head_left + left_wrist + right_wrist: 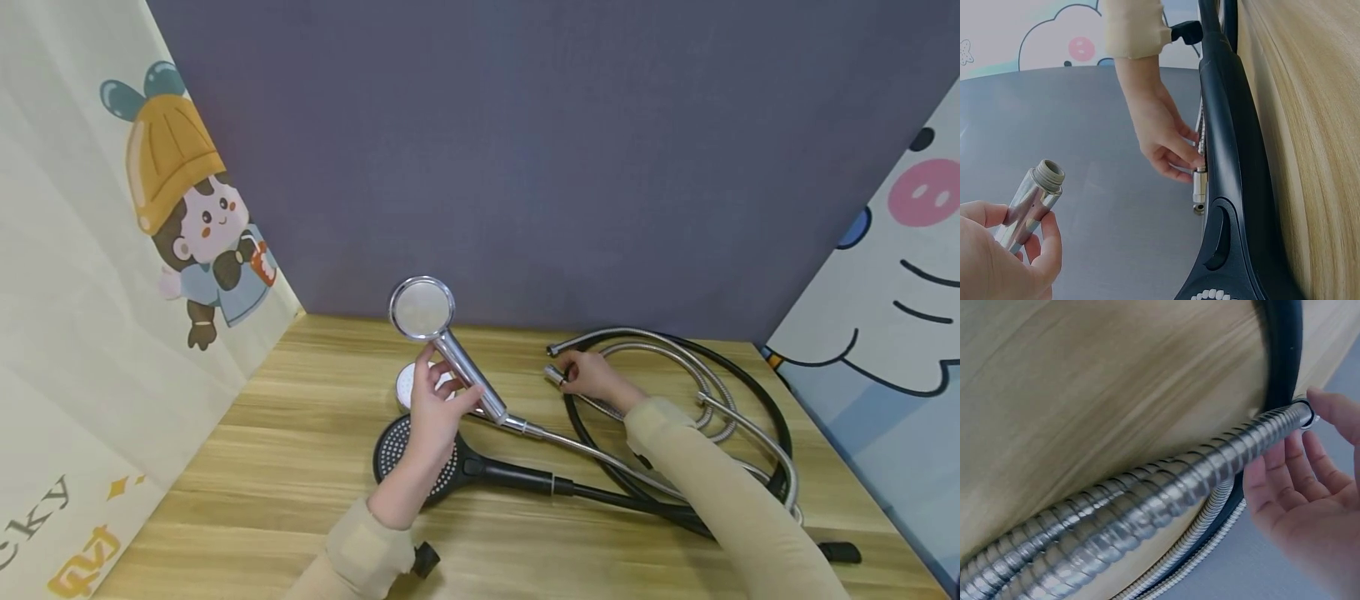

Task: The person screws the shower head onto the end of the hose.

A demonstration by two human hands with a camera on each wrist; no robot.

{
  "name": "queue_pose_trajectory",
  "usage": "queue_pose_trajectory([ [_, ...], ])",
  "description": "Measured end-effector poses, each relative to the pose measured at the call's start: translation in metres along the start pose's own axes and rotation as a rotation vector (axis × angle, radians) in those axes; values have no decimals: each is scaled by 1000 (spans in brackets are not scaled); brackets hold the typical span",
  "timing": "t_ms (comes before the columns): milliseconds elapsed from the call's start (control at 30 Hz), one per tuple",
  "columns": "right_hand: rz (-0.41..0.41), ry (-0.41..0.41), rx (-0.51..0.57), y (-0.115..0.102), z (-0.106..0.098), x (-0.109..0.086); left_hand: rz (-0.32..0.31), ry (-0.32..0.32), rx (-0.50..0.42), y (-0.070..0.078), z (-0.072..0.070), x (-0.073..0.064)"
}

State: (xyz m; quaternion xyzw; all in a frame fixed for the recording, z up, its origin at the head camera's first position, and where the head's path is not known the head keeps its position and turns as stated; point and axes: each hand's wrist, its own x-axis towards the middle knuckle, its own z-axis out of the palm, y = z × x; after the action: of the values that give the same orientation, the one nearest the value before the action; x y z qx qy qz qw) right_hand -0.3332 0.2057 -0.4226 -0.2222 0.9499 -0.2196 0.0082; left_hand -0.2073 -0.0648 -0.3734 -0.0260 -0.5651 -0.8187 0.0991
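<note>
My left hand holds a chrome hand shower head by its handle, raised over the table with the round face up. In the left wrist view the threaded end of the handle points outward, with nothing joined to it. Farther right, my right hand pinches a silver shower hose just behind its metal end fitting. The right wrist view has the ribbed hose running up to the thumb and fingers. Another hose end lies just beyond that fitting.
A black shower head and a second chrome one with a white face lie on the wooden table, hoses attached. Black and silver hoses coil at right. A black end piece is near the right edge. A grey panel stands behind.
</note>
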Motion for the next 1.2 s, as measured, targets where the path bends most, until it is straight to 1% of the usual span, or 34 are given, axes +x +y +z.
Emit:
queue_pose_trajectory([
  [133,13,-12,-8,1,2,-1,0,2,-12,-1,0,1],
  [267,30,5,-11,2,3,-2,-7,3,-19,-2,0,2],
  [433,73,47,34,2,0,-5,-13,9,-20,-2,-1,1],
  [567,90,82,69,3,-2,-9,-13,11,-18,-2,-3,1],
  [733,126,75,111,3,-6,-13,-11,12,-18,-3,-4,1],
  [933,132,70,131,-1,-12,-16,-4,15,-12,-3,-4,2],
  [1033,154,65,150,-4,-14,-18,-2,8,-16,-4,-4,3],
  [1100,174,61,176,-6,-17,-20,-1,4,-17,-4,-4,2],
  [1200,195,58,244,-8,-20,-24,-3,1,-22,-4,-3,2],
])
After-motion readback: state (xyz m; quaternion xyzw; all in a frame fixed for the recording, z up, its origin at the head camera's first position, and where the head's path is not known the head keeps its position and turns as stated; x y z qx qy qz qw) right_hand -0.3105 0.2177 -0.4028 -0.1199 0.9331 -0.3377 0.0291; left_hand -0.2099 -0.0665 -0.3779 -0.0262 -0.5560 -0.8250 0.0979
